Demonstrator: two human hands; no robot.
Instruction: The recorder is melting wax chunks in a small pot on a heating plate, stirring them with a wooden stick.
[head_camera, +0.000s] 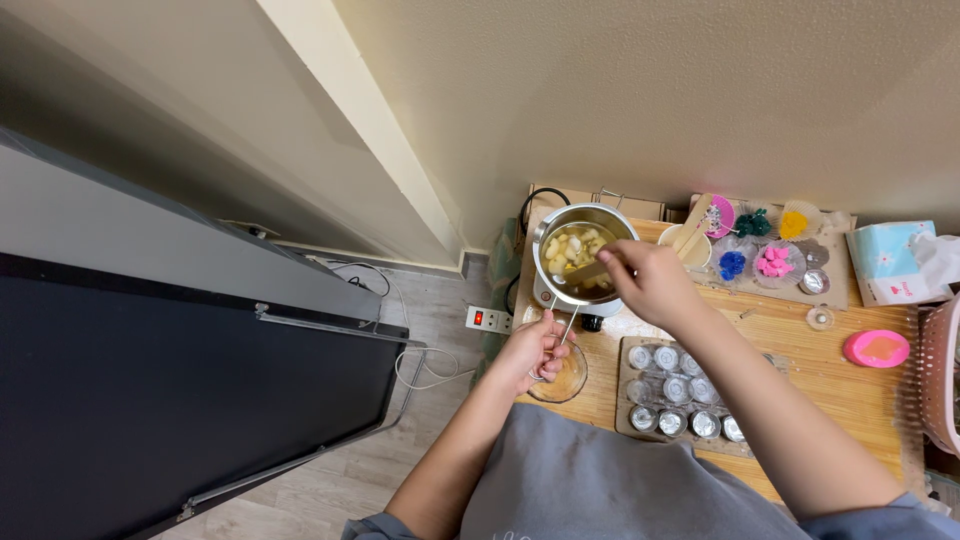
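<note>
Stirring is going on: the right hand (648, 280) is gripping a wooden stick (590, 270) dipped into the metal pot (583, 252), where pale chunks (572, 250) are sitting unmelted in liquid. The left hand (535, 350) is clasping the pot's handle (568, 328), steadying it on the wooden table (850, 390).
</note>
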